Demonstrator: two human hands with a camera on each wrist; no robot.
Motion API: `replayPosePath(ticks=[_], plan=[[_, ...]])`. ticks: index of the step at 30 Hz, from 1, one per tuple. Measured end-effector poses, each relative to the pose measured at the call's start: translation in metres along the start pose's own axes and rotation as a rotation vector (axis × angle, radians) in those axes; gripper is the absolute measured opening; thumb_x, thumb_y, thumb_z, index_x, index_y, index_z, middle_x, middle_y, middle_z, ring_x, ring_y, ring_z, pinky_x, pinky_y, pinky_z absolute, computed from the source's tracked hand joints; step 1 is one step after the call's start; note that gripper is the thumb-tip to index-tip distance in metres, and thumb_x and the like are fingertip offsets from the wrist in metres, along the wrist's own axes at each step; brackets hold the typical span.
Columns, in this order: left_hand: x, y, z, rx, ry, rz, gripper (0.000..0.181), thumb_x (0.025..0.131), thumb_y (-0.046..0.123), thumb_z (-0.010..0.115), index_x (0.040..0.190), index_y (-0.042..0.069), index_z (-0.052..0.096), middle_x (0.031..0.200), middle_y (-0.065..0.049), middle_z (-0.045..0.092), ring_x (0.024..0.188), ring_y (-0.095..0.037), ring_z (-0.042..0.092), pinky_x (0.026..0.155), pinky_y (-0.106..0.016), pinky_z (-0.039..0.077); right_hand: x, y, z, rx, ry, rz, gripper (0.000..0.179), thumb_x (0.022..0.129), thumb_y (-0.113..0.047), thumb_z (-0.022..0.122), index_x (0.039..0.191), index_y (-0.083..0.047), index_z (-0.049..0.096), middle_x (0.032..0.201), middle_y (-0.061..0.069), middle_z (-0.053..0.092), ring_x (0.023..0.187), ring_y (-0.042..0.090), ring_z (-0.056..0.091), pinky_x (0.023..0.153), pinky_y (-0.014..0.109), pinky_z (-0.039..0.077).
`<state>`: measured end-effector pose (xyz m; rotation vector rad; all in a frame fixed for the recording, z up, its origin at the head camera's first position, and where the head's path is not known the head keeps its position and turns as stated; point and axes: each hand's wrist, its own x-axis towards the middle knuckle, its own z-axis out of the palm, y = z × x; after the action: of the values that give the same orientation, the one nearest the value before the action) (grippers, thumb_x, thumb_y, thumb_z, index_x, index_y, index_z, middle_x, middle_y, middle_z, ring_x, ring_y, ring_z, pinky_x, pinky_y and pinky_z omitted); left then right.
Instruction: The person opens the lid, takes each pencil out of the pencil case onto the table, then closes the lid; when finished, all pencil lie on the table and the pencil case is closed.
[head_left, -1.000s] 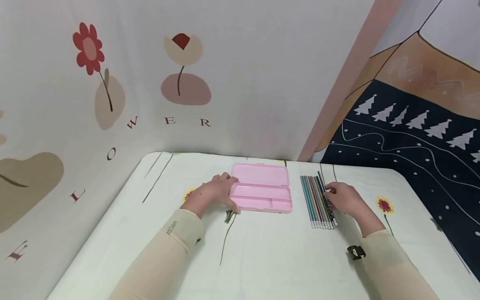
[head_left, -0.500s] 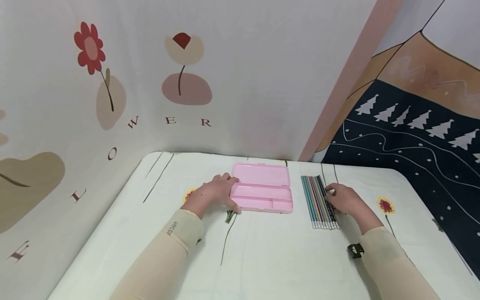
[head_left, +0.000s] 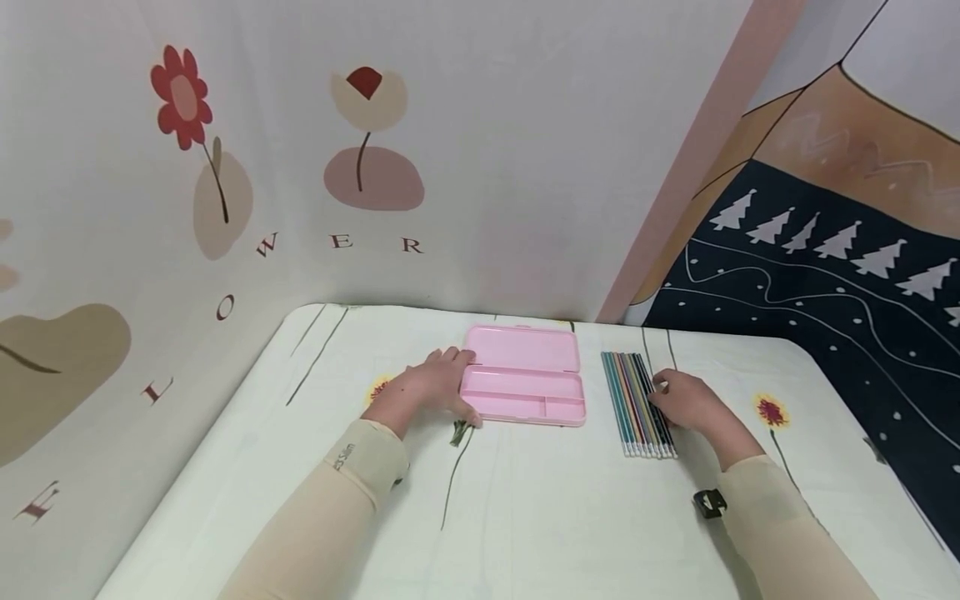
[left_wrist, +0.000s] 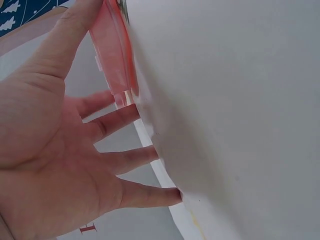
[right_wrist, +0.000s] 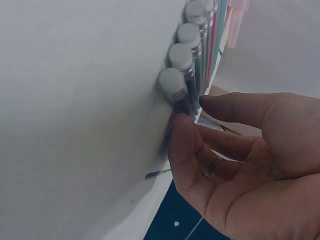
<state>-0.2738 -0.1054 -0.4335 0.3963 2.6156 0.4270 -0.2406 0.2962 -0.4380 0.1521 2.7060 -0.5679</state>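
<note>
A pink pencil case (head_left: pixel 522 393) lies with its lid laid back on the white cloth, its compartments bare. At its left end my left hand (head_left: pixel 431 385) is spread, thumb at the front corner; the left wrist view shows straight fingers (left_wrist: pixel 122 122) with tips down on the cloth. To the right of the case, several pencils (head_left: pixel 633 406) lie side by side, white erasers toward me. My right hand (head_left: pixel 686 400) is at the row's right edge, where thumb and index finger pinch the outermost dark pencil (right_wrist: pixel 189 97) below its eraser.
A white cloth with printed flowers covers the table (head_left: pixel 555 517). Behind it hangs a pale curtain (head_left: pixel 510 183) with flowers and letters, and a dark printed fabric (head_left: pixel 810 308) borders the right side. A small black device (head_left: pixel 709 503) sits at the right wrist.
The rightmost dark pencil, earlier slanted across the row's far end, now lies in line with the others. My right hand shifted slightly right with it; the left hand stayed at the case.
</note>
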Motion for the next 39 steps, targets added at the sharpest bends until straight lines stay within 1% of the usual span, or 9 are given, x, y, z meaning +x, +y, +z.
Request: replayPosePath(ticks=[2, 5, 8, 11, 15, 21, 24, 31, 39], plan=[[-0.001, 0.0, 0.001, -0.029, 0.009, -0.013, 0.125, 0.076, 0.052, 0.095, 0.168, 0.015, 0.021, 0.172, -0.012, 0.033, 0.166, -0.039, 0.02, 0.13, -0.073, 0.023, -0.001, -0.002, 0.0, -0.024, 0.015, 0.003, 0.054, 0.109, -0.021, 0.05, 0.149, 0.015, 0.044, 0.133, 0.036, 0.064, 0.103, 0.035, 0.069, 0.089, 0.048, 0.059], [0.0, 0.0, 0.003, -0.051, 0.025, -0.03, 0.122, 0.074, 0.051, 0.097, 0.163, 0.014, 0.023, 0.163, -0.011, 0.042, 0.158, -0.034, 0.033, 0.131, -0.07, 0.024, -0.005, -0.009, -0.001, -0.041, 0.037, -0.002, 0.059, 0.109, -0.024, 0.051, 0.151, 0.016, 0.041, 0.136, 0.038, 0.062, 0.114, 0.043, 0.066, 0.097, 0.057, 0.058], [0.002, -0.001, 0.004, -0.038, 0.032, -0.03, 0.113, 0.073, 0.052, 0.098, 0.155, 0.012, 0.03, 0.148, -0.011, 0.048, 0.147, -0.03, 0.041, 0.13, -0.07, 0.027, -0.008, -0.019, -0.002, -0.024, 0.047, -0.017, 0.062, 0.11, -0.027, 0.052, 0.154, 0.015, 0.038, 0.135, 0.037, 0.063, 0.113, 0.042, 0.068, 0.095, 0.056, 0.059], [0.003, -0.002, 0.004, -0.02, 0.025, -0.017, 0.108, 0.073, 0.052, 0.097, 0.15, 0.009, 0.034, 0.141, -0.011, 0.05, 0.146, -0.031, 0.042, 0.128, -0.072, 0.028, -0.009, -0.031, 0.0, 0.008, 0.051, -0.054, 0.063, 0.11, -0.029, 0.053, 0.156, 0.012, 0.038, 0.133, 0.034, 0.065, 0.107, 0.036, 0.069, 0.091, 0.051, 0.06], [0.002, -0.002, 0.004, -0.014, 0.021, -0.014, 0.108, 0.074, 0.052, 0.097, 0.151, 0.008, 0.035, 0.142, -0.011, 0.05, 0.146, -0.032, 0.042, 0.128, -0.073, 0.028, -0.005, -0.047, 0.006, 0.032, 0.056, -0.125, 0.061, 0.112, -0.031, 0.052, 0.157, 0.008, 0.041, 0.135, 0.031, 0.064, 0.108, 0.034, 0.067, 0.093, 0.052, 0.06], [0.001, -0.002, 0.006, -0.025, 0.035, -0.02, 0.108, 0.074, 0.052, 0.097, 0.151, 0.008, 0.036, 0.143, -0.011, 0.052, 0.14, -0.03, 0.045, 0.128, -0.073, 0.028, 0.006, -0.067, 0.019, 0.111, 0.001, -0.225, 0.067, 0.113, -0.037, 0.05, 0.161, 0.006, 0.035, 0.152, 0.031, 0.056, 0.133, 0.043, 0.061, 0.114, 0.063, 0.05], [0.0, -0.001, 0.007, -0.028, 0.034, -0.017, 0.108, 0.074, 0.053, 0.097, 0.152, 0.008, 0.036, 0.143, -0.011, 0.051, 0.142, -0.031, 0.044, 0.128, -0.073, 0.028, 0.011, -0.074, 0.024, 0.156, -0.034, -0.231, 0.071, 0.112, -0.037, 0.049, 0.164, 0.008, 0.028, 0.158, 0.032, 0.05, 0.13, 0.04, 0.065, 0.117, 0.062, 0.048], [-0.002, 0.0, 0.007, -0.028, 0.035, -0.014, 0.104, 0.075, 0.052, 0.096, 0.149, 0.009, 0.037, 0.138, -0.01, 0.052, 0.138, -0.03, 0.044, 0.128, -0.073, 0.028, 0.021, -0.085, 0.028, 0.211, -0.074, -0.213, 0.077, 0.112, -0.039, 0.051, 0.166, 0.007, 0.022, 0.165, 0.03, 0.044, 0.102, 0.024, 0.073, 0.111, 0.056, 0.053], [-0.004, 0.0, 0.006, -0.026, 0.043, -0.012, 0.102, 0.077, 0.051, 0.095, 0.148, 0.009, 0.036, 0.143, -0.013, 0.05, 0.159, -0.037, 0.032, 0.128, -0.076, 0.023, 0.023, -0.089, 0.028, 0.303, -0.059, -0.183, 0.08, 0.112, -0.038, 0.052, 0.17, -0.002, 0.012, 0.167, 0.028, 0.041, 0.104, 0.025, 0.07, 0.102, 0.049, 0.056]])
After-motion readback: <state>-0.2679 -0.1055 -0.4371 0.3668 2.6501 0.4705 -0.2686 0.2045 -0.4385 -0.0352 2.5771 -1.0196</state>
